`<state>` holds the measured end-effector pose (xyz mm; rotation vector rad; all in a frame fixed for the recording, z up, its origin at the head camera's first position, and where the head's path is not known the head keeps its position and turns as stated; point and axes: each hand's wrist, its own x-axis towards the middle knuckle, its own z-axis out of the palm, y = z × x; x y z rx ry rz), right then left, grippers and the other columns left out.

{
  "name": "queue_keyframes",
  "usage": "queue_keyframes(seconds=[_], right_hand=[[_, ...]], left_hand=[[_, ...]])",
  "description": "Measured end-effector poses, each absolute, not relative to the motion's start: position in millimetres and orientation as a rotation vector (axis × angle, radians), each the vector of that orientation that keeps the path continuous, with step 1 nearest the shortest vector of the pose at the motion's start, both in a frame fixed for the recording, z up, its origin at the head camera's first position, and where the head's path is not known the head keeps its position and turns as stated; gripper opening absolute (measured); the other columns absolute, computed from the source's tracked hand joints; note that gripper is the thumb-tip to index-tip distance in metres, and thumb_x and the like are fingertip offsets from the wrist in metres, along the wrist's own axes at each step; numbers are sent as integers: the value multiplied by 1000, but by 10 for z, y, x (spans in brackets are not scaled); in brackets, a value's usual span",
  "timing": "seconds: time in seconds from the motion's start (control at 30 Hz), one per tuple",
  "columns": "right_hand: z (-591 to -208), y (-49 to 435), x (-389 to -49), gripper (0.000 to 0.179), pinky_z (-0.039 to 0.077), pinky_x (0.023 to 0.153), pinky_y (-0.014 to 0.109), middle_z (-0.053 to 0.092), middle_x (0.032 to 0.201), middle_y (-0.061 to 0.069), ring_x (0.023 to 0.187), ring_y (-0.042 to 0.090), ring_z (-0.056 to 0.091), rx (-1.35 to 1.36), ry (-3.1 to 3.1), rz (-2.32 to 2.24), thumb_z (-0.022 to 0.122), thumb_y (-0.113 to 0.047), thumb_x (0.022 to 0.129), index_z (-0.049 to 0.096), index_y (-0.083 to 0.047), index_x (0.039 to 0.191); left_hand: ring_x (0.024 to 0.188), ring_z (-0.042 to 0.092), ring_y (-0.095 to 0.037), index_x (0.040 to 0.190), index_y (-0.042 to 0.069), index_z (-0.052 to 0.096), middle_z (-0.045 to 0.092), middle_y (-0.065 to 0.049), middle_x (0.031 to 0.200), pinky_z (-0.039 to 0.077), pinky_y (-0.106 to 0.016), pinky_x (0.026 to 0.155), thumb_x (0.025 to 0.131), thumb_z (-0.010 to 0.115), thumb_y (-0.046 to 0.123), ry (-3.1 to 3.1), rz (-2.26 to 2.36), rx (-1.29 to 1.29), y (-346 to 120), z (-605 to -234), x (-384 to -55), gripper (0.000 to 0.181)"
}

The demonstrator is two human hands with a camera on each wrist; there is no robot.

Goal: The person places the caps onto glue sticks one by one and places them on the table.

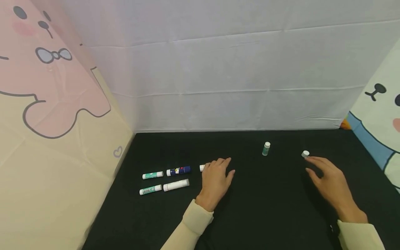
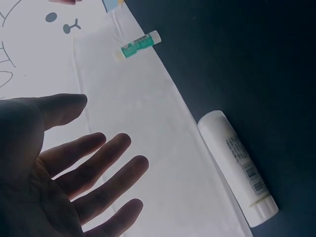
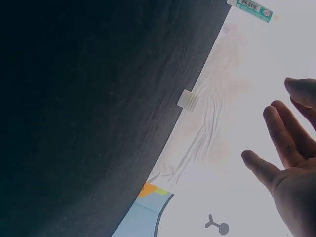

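Observation:
My left hand (image 1: 215,178) hovers over the black table with its fingers spread, holding nothing. Partly hidden behind it lies a white glue stick (image 1: 201,168); the left wrist view shows a large white glue stick (image 2: 239,170) apart from the fingers. On the right, my right hand (image 1: 331,182) has its fingers loosely bent, with its fingertips close to a small white cap (image 1: 305,153). The right wrist view shows that cap (image 3: 188,100) on the table with a gap to the fingers. Between the hands, farther back, a green glue stick (image 1: 266,148) stands upright.
At the left lie two green-and-white glue sticks (image 1: 152,175) (image 1: 150,189), a dark blue glue stick (image 1: 178,171) and a white glue stick (image 1: 176,185). A white cloth (image 1: 200,80) hangs behind the black table (image 1: 250,215), with cartoon-printed cloths on both sides.

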<state>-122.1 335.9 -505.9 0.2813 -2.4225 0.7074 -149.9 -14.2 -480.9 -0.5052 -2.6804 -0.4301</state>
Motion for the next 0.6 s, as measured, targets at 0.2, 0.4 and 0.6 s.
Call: queue_keyframes(seconds=[0.2, 0.4, 0.6], right_hand=[[-5067, 3375, -1248, 52, 26, 106, 1, 69, 121, 23, 106, 43, 65, 274, -2470, 709, 82, 16, 77, 71, 3, 126], [-5058, 3394, -1289, 50, 49, 97, 57, 67, 124, 26, 111, 47, 63, 258, -2517, 719, 80, 15, 81, 69, 3, 128], [-5049, 3424, -1324, 46, 47, 88, 67, 66, 124, 29, 112, 50, 62, 239, -2547, 725, 81, 14, 81, 69, 6, 124]], left_hand=[[100, 73, -18, 128, 17, 77, 78, 2, 118, 57, -37, 92, 92, 84, 34, -2686, -416, -527, -56, -4837, -1519, 40], [103, 73, -17, 130, 17, 76, 77, 2, 120, 57, -37, 94, 95, 81, 35, -2724, -423, -550, 39, -4810, -1524, 40], [103, 72, -17, 131, 18, 76, 77, 2, 120, 56, -36, 94, 96, 80, 35, -2743, -436, -566, 145, -4816, -1550, 39]])
